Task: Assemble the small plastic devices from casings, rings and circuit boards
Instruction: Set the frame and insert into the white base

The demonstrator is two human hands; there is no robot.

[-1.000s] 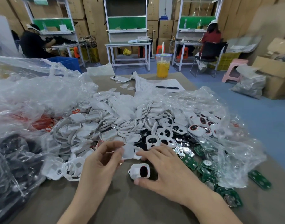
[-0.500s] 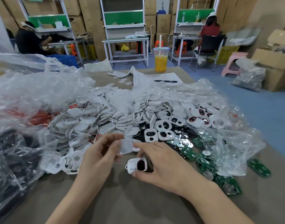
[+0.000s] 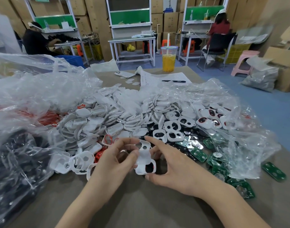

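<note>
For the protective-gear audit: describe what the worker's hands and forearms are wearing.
The left hand and right hand are ungloved. The left forearm and right forearm are bare down to the frame edge: no sleeves, cuffs, watch or wristband show.

A: What is the person doing?
B: The left hand is pinching a white cover between thumb and fingertips.
A: And the other?
B: The right hand is gripping a casing, its index finger pointing straight out.
</note>
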